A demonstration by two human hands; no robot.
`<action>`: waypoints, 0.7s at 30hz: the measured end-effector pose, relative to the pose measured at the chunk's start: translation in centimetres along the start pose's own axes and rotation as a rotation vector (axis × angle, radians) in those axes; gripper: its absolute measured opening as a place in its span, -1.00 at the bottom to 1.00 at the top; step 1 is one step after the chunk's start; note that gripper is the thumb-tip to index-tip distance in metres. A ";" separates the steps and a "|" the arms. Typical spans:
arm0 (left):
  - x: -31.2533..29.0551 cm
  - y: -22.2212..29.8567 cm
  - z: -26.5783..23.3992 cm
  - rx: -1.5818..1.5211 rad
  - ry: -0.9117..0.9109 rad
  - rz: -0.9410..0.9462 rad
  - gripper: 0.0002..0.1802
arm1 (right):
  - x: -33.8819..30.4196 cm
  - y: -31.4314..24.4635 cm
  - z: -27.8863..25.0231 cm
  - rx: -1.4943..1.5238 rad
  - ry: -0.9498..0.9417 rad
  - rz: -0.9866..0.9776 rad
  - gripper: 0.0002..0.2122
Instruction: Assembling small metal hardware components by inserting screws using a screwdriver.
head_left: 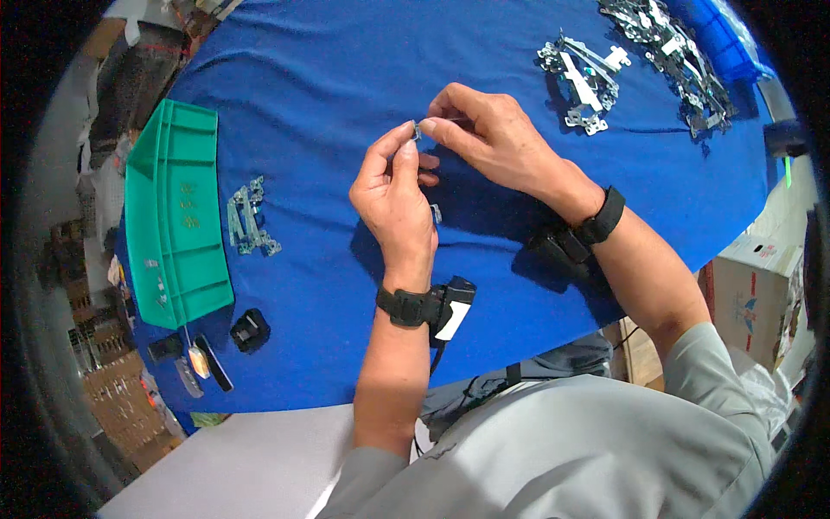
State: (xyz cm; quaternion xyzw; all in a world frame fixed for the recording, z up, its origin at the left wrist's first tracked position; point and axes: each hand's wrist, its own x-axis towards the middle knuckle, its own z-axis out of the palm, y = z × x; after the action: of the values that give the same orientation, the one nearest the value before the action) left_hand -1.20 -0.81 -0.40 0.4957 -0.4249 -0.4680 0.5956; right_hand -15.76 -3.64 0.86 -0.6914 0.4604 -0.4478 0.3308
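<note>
Metal, small: a tiny clip part (417, 131) is pinched between both hands above the blue worktop (328, 78). Left hand (393, 195) grip is clenched on it by thumb and forefinger; right hand (484, 130) grip is closed on the same piece. Step judged: fitting or aligning by fingertips. Next move likely calls for fine pressure. Finished brackets (246, 216) are laid beside the green tray (173, 216); a loose pile (588, 78) is kept far right.

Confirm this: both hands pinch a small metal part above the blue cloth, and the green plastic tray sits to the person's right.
Wrong on the side. The head view shows the green plastic tray to the person's left. Left hand and right hand do pinch the small metal part above the blue cloth.
</note>
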 end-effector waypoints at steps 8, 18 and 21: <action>-0.3 0.2 0.3 0.014 -0.003 -0.007 -0.80 | -0.1 1.4 0.2 0.033 0.078 -0.137 -0.79; -0.2 0.2 0.3 0.042 -0.004 -0.005 -0.80 | 0.0 1.2 0.0 -0.039 0.041 -0.136 -0.80; -0.1 0.0 0.0 0.035 -0.010 -0.011 -0.79 | 0.1 1.4 0.4 -0.002 0.096 -0.172 -0.77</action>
State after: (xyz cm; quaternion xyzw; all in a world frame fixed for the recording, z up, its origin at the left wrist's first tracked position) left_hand -1.17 -0.72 -0.37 0.5062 -0.4332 -0.4661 0.5821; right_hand -15.86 -4.19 -0.45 -0.7066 0.4152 -0.5065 0.2680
